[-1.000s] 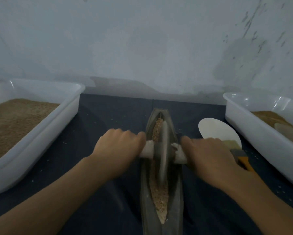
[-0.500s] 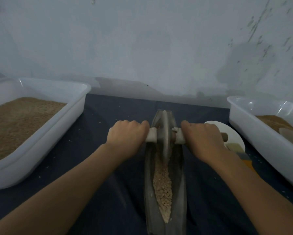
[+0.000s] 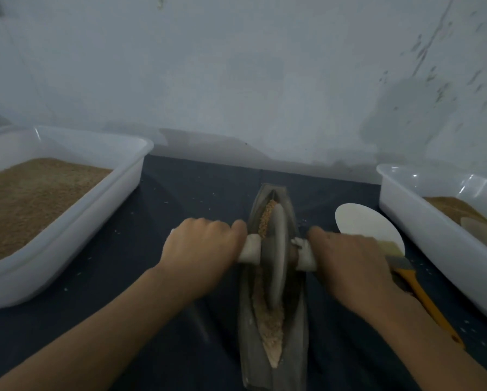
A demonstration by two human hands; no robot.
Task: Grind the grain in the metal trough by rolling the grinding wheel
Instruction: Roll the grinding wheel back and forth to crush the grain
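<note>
No labels; L grip (image 3: 205,246) & R grip (image 3: 346,263) clutch wheel (image 3: 276,258) handles in trough (image 3: 248,334)

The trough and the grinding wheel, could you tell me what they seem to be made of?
The trough: dull grey metal, likely cast iron, judging by its matte, worn rim. The grinding wheel: a grey disc of similar dull finish, metal or stone; blur leaves it open.

A dark blue-grey cloth-covered worktop (image 3: 197,193) meets a pale stained wall (image 3: 236,80). On the worktop's left sits a white rectangular plastic tub (image 3: 76,230) of brown grain. On its right sits a second white tub (image 3: 434,241), with a white round disc (image 3: 360,224) and a yellow-handled brush (image 3: 417,289) just beside it.
</note>
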